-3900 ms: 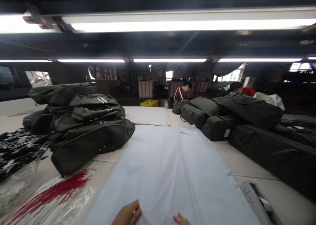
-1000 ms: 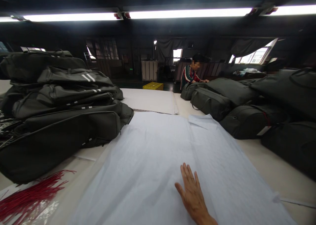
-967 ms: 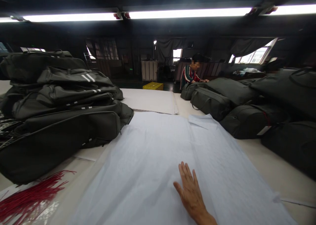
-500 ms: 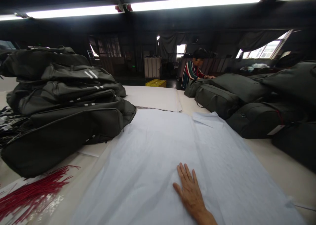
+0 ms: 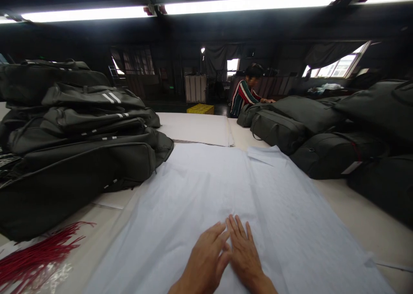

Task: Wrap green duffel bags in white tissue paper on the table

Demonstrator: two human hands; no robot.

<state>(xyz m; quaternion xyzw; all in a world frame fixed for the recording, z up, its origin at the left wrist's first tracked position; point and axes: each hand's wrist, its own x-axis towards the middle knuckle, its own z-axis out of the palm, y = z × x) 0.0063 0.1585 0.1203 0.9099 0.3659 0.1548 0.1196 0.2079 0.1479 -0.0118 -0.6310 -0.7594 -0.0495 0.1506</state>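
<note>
Pressing both palms flat on white tissue sheet (image 5: pixel 206 190), fingers spread, nothing gripped. Left hand (image 5: pixel 206 259) and right hand (image 5: pixel 243 253) side by side, thumbs and forefingers touching, just left of the sheet's lengthwise overlap seam. Sheet spread along the middle of cream table (image 5: pixel 348 208), running from near edge toward far end; small folded-over corner at far right of sheet. Second flat white stack (image 5: pixel 196 128) lying beyond the sheet's far edge, just apart from it. Stack of dark olive bags (image 5: pixel 80 139) piled on left, lowest bag's corner just beside the sheet's left edge; white stripes showing on upper bags. More dark bags (image 5: pixel 322 139) lined along right side, white tag hanging off one. Bundle of red ties (image 5: pixel 35 255) on clear plastic at lower left, well apart from hands. Co-worker in striped top (image 5: pixel 243 97) at far end, hand on a bag. Yellow crate (image 5: pixel 200 109) on floor beyond table. Strip lights overhead.
</note>
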